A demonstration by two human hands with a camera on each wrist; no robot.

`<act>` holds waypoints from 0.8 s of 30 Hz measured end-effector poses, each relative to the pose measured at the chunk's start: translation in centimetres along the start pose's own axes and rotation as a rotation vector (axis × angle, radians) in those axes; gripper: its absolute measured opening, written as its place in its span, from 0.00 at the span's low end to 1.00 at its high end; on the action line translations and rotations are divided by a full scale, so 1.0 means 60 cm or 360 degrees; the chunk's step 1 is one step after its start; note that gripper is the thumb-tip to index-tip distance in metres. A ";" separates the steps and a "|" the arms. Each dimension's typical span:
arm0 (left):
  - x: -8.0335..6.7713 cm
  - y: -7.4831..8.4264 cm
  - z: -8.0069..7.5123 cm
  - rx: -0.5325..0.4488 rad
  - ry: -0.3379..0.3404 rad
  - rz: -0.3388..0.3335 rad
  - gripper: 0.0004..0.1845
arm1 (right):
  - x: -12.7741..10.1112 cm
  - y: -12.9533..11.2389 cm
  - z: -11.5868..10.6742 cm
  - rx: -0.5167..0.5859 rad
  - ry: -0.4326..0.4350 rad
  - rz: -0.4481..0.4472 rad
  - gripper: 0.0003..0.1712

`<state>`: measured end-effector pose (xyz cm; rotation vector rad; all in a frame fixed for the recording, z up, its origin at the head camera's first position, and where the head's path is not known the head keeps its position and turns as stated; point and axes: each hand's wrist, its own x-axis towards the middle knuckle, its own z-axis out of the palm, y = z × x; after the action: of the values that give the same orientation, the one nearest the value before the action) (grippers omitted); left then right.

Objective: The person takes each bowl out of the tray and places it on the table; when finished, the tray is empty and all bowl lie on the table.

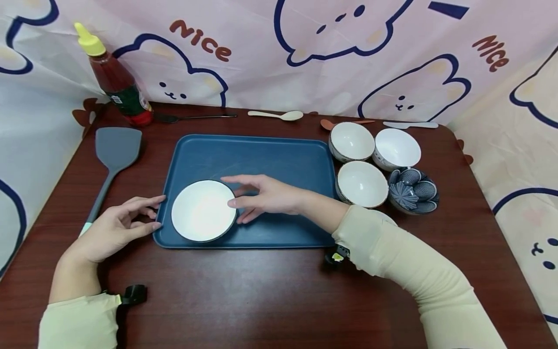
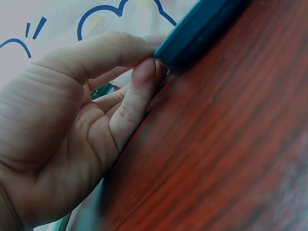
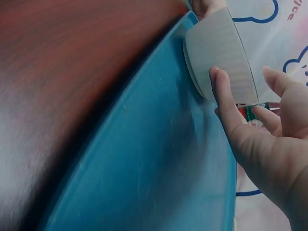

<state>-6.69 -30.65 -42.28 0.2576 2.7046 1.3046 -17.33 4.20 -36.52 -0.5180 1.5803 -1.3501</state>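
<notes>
A white bowl (image 1: 203, 211) stands in the front left corner of the blue tray (image 1: 270, 160). My right hand (image 1: 228, 191) reaches across the tray with fingers spread and fairly straight, and its thumb lies against the bowl's right wall. In the right wrist view one finger (image 3: 222, 96) presses the bowl (image 3: 221, 53) side while the others stay apart above the tray (image 3: 159, 159). My left hand (image 1: 153, 212) rests on the table at the tray's left edge. Its fingertips (image 2: 144, 72) touch the tray rim (image 2: 202, 29) and hold nothing.
Three white bowls (image 1: 362, 183) and a blue patterned bowl (image 1: 413, 190) cluster right of the tray. A grey spatula (image 1: 111, 160) lies at the left, with a sauce bottle (image 1: 117, 82) behind it. Spoons (image 1: 276, 115) lie along the back edge. A printed curtain surrounds the table.
</notes>
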 end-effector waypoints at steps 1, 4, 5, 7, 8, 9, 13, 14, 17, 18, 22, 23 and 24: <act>0.000 0.001 0.000 -0.0009 -0.0002 0.0005 0.29 | 0.004 0.001 0.002 -0.0001 0.0002 0.0004 0.36; 0.000 0.001 0.001 -0.0024 0.0008 -0.0016 0.29 | 0.012 0.004 0.005 0.0014 0.0005 0.0016 0.36; 0.000 0.001 0.001 -0.0019 0.0009 -0.0020 0.29 | 0.014 0.006 0.006 0.0031 0.0001 0.0024 0.36; -0.001 0.001 0.001 -0.0030 0.0020 -0.0041 0.29 | 0.017 0.008 0.007 0.0060 -0.0005 0.0034 0.37; -0.001 0.000 0.001 -0.0035 0.0018 -0.0037 0.29 | 0.018 0.009 0.008 0.0073 -0.0008 0.0035 0.37; -0.001 -0.001 0.002 -0.0037 0.0012 -0.0023 0.29 | 0.018 0.010 0.009 0.0087 -0.0005 0.0036 0.37; 0.000 -0.005 0.003 -0.0062 0.0000 0.0028 0.30 | 0.013 0.011 0.014 0.0138 0.0048 0.0010 0.37; 0.001 -0.006 0.003 -0.0066 -0.0006 0.0044 0.30 | 0.011 0.011 0.016 0.0159 0.0069 0.0009 0.37; 0.001 -0.007 0.003 -0.0074 0.0001 0.0047 0.30 | 0.006 0.010 0.018 0.0227 0.0132 0.0021 0.36; 0.002 -0.008 0.003 -0.0075 0.0002 0.0045 0.30 | 0.004 0.009 0.018 0.0243 0.0148 0.0025 0.36; 0.001 -0.010 0.003 -0.0069 -0.0002 0.0045 0.30 | -0.007 0.000 0.013 0.0275 0.0204 0.0020 0.35; 0.001 -0.010 0.003 -0.0065 -0.0002 0.0040 0.30 | -0.010 -0.003 0.012 0.0267 0.0214 0.0015 0.35; 0.001 -0.011 0.003 -0.0058 0.0001 0.0034 0.30 | -0.013 -0.006 0.010 0.0262 0.0220 0.0010 0.35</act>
<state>-6.75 -30.90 -42.88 0.2827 2.6829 1.3588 -16.53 4.40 -35.87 -0.3249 1.5622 -1.5233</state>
